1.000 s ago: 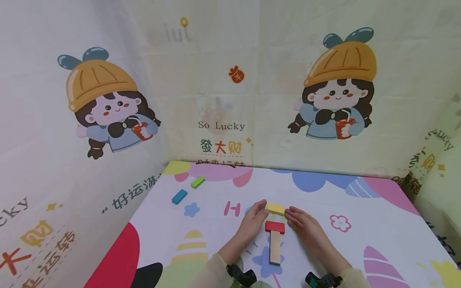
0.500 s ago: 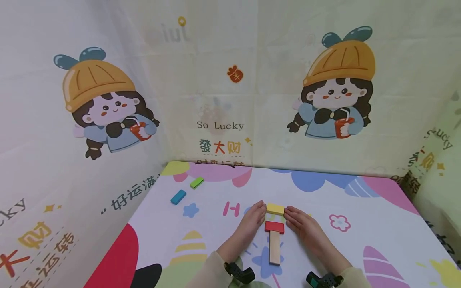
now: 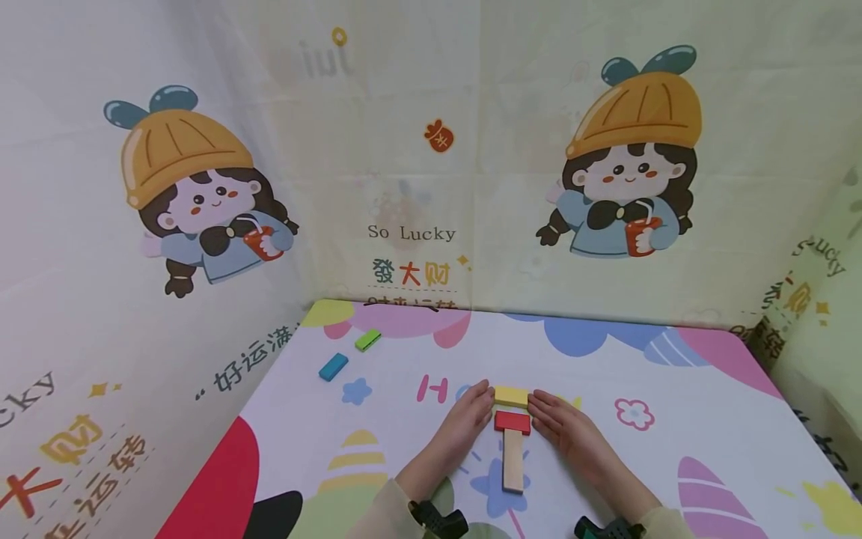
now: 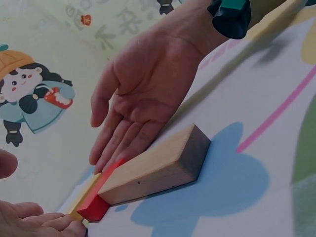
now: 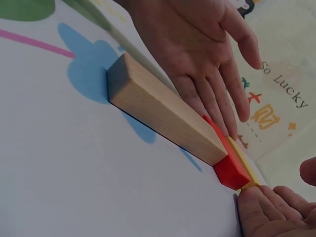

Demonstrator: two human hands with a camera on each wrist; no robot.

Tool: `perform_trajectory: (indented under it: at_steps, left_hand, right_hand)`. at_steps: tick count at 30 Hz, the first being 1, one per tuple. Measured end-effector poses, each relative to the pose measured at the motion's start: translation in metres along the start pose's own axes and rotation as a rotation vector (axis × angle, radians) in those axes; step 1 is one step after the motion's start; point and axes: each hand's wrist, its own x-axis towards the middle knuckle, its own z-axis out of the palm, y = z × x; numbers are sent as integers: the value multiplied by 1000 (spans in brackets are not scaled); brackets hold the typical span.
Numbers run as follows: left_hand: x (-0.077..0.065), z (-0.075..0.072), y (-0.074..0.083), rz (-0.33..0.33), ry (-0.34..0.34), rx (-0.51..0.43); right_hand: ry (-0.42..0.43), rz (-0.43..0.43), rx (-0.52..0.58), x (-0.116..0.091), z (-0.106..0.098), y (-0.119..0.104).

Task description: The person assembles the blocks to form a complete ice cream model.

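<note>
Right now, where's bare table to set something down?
Bare table: right of the right hand, out to the edge; between the left hand and blue block; beyond the yellow block, to the far edge. Crowded: between the hands, with the yellow block, red block and wooden block.

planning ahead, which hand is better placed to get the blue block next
Probably the left hand: it is nearer the blue block, which lies to its left; the right hand is farther, on the other side of the yellow block.
</note>
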Motion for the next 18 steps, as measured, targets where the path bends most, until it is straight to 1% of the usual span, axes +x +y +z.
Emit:
perform_trajectory:
  at_steps: [8, 12, 15, 18]
  left_hand:
    - [-7, 0, -4, -7, -7, -14]
    - [-12, 0, -5, -8, -14, -27]
    - [-14, 0, -5, -8, -9, -11]
    - [-17, 0, -4, -15, -7, -16]
  right_hand:
    - [8, 15, 29, -8, 2, 4]
    - [-12, 12, 38, -13, 2, 5]
    - [-26, 3, 52, -16, 3, 6]
    - [-28, 4, 72, -18, 4, 7]
